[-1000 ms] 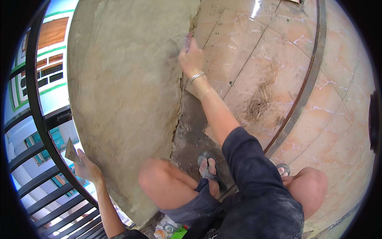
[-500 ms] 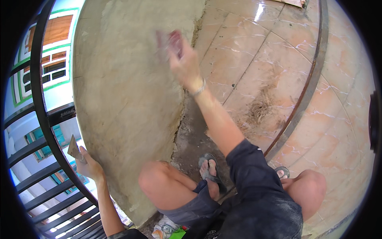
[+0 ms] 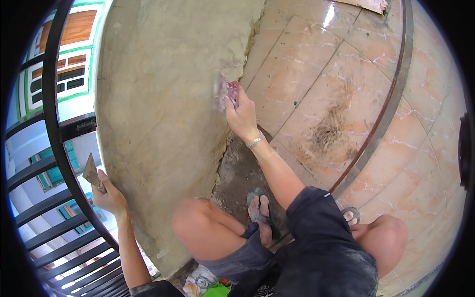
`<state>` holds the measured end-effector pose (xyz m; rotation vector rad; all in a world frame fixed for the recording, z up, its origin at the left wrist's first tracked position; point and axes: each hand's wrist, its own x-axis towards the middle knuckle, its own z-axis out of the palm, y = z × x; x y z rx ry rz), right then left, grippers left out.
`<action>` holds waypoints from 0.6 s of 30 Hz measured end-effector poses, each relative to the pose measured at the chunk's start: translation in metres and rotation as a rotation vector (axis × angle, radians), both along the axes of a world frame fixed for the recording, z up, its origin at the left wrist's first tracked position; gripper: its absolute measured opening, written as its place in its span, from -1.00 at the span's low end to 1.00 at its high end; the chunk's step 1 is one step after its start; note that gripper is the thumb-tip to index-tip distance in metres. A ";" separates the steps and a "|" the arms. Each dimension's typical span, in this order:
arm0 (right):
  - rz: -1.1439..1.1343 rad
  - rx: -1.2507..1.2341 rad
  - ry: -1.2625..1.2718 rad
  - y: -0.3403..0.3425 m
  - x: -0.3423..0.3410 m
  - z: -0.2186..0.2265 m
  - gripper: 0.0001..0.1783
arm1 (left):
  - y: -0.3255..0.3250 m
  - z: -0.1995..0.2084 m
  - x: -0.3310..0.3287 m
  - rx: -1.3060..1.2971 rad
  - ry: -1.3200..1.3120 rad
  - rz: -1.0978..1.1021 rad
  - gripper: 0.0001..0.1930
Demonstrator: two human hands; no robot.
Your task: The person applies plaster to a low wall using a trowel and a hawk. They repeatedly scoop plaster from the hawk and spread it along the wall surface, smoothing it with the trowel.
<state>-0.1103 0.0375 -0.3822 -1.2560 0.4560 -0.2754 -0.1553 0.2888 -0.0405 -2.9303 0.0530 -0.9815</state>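
Sandpaper (image 3: pixel 223 91), gripped in the right hand's (image 3: pixel 241 116) closed fingers, presses against the plastered wall's (image 3: pixel 163 99) edge above the tiled floor (image 3: pixel 316 74). Left hand (image 3: pixel 110 197) clasps a scraper (image 3: pixel 93 173) beside black railing (image 3: pixel 52 99).

Tool (image 3: pixel 221 92) in right hand (image 3: pixel 241 115): motion-blurred, kind not determinable. Scraper (image 3: pixel 92 172) in left hand (image 3: pixel 111 198): handle hidden in the fist. Board (image 3: pixel 368 4): cut off by the top edge. Bright wrapper (image 3: pixel 213 288): cut off below, partly behind the knee.
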 end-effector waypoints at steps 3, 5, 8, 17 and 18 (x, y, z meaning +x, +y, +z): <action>-0.142 0.098 -0.051 -0.005 -0.022 -0.004 -0.60 | -0.004 -0.001 0.000 -0.005 -0.004 -0.035 -0.61; -0.314 0.103 0.018 -0.012 -0.030 -0.014 -0.61 | -0.006 -0.001 0.000 -0.007 -0.020 -0.058 -0.62; -0.257 0.043 0.082 -0.012 -0.034 -0.030 -0.66 | -0.011 -0.004 0.002 -0.013 -0.048 -0.104 -0.62; -0.016 -0.152 0.215 0.035 -0.034 -0.045 -0.47 | -0.014 -0.004 0.001 0.000 -0.050 -0.092 -0.64; 0.025 -0.178 0.221 0.036 -0.029 -0.043 -0.47 | -0.013 -0.004 0.002 0.001 -0.047 -0.088 -0.64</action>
